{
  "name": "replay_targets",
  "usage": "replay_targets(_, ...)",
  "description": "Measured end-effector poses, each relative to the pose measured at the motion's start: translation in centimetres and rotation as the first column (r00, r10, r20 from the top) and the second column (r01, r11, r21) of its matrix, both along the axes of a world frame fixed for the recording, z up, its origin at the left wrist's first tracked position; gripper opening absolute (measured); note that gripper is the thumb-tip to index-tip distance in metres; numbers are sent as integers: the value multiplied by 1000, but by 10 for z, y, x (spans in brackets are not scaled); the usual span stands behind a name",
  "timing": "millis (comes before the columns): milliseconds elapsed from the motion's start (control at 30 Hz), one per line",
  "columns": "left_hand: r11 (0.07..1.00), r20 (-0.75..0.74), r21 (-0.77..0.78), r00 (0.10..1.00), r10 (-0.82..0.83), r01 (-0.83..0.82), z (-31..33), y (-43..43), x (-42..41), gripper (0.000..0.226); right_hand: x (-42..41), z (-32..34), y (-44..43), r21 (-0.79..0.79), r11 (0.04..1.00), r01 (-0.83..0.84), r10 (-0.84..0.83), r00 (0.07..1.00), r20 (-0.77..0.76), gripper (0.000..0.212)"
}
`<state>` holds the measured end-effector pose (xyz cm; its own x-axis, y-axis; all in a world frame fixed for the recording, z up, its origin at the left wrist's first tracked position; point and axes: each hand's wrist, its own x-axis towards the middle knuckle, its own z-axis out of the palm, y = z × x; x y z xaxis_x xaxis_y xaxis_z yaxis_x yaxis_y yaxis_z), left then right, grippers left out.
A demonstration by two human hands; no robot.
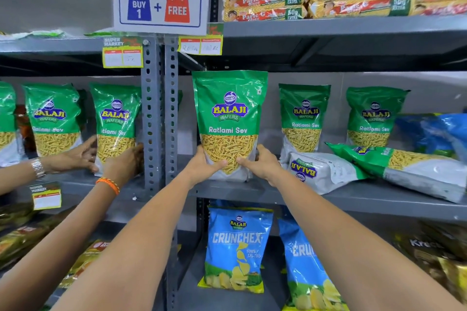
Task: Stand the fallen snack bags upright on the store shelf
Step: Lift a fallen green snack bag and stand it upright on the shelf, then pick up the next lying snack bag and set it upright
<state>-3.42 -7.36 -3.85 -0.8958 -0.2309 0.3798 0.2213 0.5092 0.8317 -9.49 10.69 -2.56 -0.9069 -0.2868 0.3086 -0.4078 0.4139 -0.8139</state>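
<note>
At arm's reach, my left hand [202, 164] and right hand [262, 161] clasp the base of a sev bag [228, 118], upright on the shelf [353, 197]. Right of it, two bags [321, 170] [409, 164] lie flat; two more [303, 116] [371, 118] stand behind.
</note>
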Motion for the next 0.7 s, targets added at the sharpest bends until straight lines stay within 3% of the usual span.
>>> replay_targets(133,997,-117,27,990,82,-79,-7,-1,-9,88,6,4,3,53,999,4,-2,1000,-27,92)
replay_targets(267,982,-284,82,941,186,-169,-5,9,-9,110,12,20,11,77,996,43,-37,996,-87,87)
replay_targets(367,930,-421,13,842,338,-367,2,27,-1,111,19,38,26,71,995,69,-57,986,-157,81)
replay_targets(467,815,-588,-53,678,442,-578,13,50,6,107,23,55,51,22,994,111,-104,969,-223,66)
replay_targets(567,734,-642,-163,636,429,-660,25,80,2,108,21,65,85,13,983,181,-172,952,-255,58)
replay_targets(700,610,-686,-458,694,220,-646,35,132,-8,107,10,63,134,54,954,295,-271,925,-267,52)
